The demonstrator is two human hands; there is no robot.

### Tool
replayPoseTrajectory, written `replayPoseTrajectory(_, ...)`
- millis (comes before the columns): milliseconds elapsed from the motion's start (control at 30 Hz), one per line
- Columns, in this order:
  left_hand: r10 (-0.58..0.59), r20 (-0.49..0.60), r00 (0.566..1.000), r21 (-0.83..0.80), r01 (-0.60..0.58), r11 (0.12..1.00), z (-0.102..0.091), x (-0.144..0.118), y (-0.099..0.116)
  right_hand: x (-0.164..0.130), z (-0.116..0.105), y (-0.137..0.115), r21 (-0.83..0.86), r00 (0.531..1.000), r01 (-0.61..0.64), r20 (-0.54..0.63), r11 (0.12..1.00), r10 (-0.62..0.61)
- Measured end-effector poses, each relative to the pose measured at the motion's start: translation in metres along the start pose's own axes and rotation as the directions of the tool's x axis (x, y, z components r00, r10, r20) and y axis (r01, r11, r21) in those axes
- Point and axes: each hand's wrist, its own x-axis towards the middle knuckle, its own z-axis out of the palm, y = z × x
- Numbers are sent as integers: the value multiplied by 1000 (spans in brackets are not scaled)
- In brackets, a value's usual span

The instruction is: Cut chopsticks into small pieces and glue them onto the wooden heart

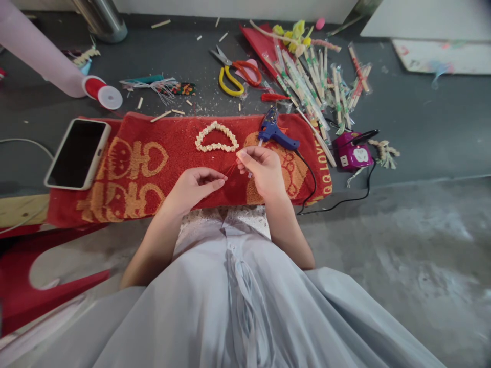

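at the centre of the frame the left hand and right hand each pinched an end of a thin red thread over the red towel. it looked light, limp and slippery, best gripped near the ends. a beaded heart lay just above.

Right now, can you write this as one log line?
left hand: pinching red thread | right hand: pinching thread | heart: on towel
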Motion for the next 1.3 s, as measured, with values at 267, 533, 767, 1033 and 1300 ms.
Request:
replayPoseTrajectory(267,-49,26,998,-213,54,975,7,1,2,-1,2,0,-6,1000,11,8,1000,-11)
replayPoseTrajectory(533,-81,169,982,-425,147,893,7,-1,0,0,0,1,-43,999,37,-3,998,-38)
replayPoseTrajectory(767,-89,171,981,-422,154,893,6,-1,1,0,-1,3,-78,998,60,-10,995,-61)
replayPoseTrajectory(1033,-90,184,979,-394,157,906,5,-3,3,-1,-2,4,-108,997,70,-11,992,-71)
replayPoseTrajectory(1300,-69,189,980,-402,142,905,4,-5,0,-3,-1,2,-130,995,92,-18,987,-95)
